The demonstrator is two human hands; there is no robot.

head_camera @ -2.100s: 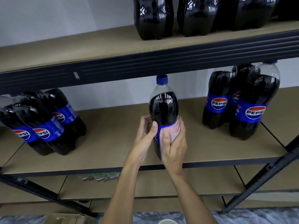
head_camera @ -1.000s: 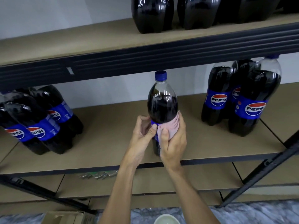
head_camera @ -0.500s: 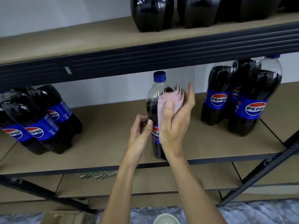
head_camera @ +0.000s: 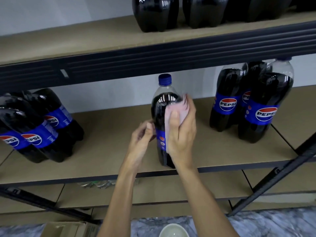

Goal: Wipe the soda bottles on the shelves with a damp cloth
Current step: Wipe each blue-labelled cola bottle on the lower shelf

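Note:
A dark soda bottle (head_camera: 162,106) with a blue cap stands upright near the front edge of the middle shelf (head_camera: 106,139). My right hand (head_camera: 181,132) holds a pink cloth (head_camera: 177,108) and wraps it round the right side of the bottle, at its shoulder and label. My left hand (head_camera: 142,139) is at the bottle's left side with curled fingers touching the label; it is blurred.
Several Pepsi bottles (head_camera: 253,103) stand at the right of the same shelf and several more (head_camera: 37,127) lean at the left. More bottles (head_camera: 196,11) stand on the upper shelf. A diagonal black brace (head_camera: 280,173) crosses at lower right. A white bowl (head_camera: 173,230) and cardboard box (head_camera: 68,229) sit below.
My right hand slid the cloth up from the label to the bottle's shoulder, then settled slightly lower. My left hand stayed at the bottle's left side.

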